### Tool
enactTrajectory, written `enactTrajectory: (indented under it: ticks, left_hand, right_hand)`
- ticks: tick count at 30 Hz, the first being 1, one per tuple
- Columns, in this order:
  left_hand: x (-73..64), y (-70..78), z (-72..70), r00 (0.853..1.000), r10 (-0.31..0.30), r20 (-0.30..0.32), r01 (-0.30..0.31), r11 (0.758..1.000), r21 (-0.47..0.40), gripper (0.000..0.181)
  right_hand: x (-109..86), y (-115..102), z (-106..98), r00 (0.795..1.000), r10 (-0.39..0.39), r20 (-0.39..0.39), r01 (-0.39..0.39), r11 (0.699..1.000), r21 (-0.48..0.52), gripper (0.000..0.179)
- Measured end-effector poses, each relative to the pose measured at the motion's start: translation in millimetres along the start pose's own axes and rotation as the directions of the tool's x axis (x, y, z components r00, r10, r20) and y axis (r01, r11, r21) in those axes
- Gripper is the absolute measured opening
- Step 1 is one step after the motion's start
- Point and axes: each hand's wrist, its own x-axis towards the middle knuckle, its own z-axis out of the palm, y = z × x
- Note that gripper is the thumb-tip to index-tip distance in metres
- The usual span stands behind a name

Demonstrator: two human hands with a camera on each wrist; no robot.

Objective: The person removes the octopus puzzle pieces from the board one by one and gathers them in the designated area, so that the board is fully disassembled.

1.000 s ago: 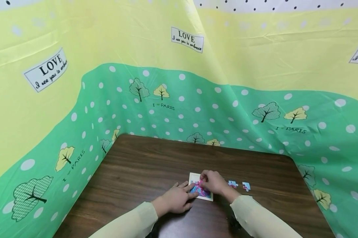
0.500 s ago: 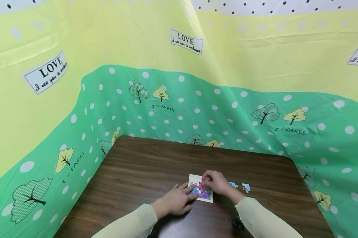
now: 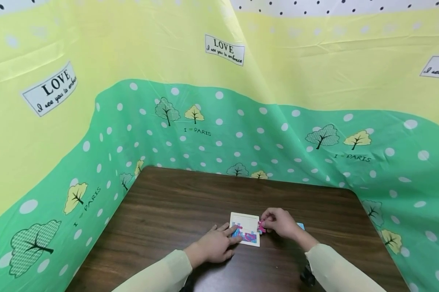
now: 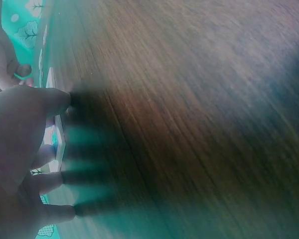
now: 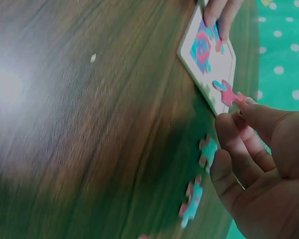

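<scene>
A: Biggest first: green-and-yellow printed fabric curtain (image 3: 219, 109) behind, dark brown wood-grain table (image 3: 183, 198) below. And the hands?

B: Left hand (image 3: 217, 244), fingers spread and gripping nothing, lies over the left edge of a pale rectangular puzzle tray (image 3: 247, 222), well short of the table's far edge.

A: Your call on the step?

B: I judge it's clearing the tray, one piece at a time. The next move probably calls for laying the piece flat beyond the tray's right edge, the left hand steadying.

A: And the right hand (image 3: 282, 223)?

B: Narrow pinch! It holds a pink, knobbed jigsaw piece (image 5: 226, 93) with a light-blue end, jutting from the fingertips towards the tray, at its right edge. Touching? Can't tell.

A: Others?

B: Blue-and-pink pieces (image 3: 250, 237) line the tray's near edge; two loose light-blue pieces (image 5: 208, 152) lie beside the right hand.
</scene>
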Motion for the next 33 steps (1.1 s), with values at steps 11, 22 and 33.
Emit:
enactTrajectory:
  ticks: [11,22,33]
  left_hand:
    - [-0.2,1.0,0.9,1.0,0.004,-0.006,-0.004,1.0,0.002,0.058]
    - [0.2,-0.5,1.5,1.0,-0.001,-0.015,0.001,1.0,0.008,0.057]
    - [-1.3,1.9,-1.1,1.0,-0.01,-0.005,0.01,1.0,-0.005,0.056]
  right_hand:
    - [-16.6,31,-24,0.999,0.047,0.014,-0.048,0.999,0.023,0.005]
    - [-33.0,58,-35,0.999,0.039,0.027,-0.04,0.999,0.01,0.007]
    - [-36.8,65,-31,1.0,-0.004,-0.001,0.004,0.998,-0.066,0.005]
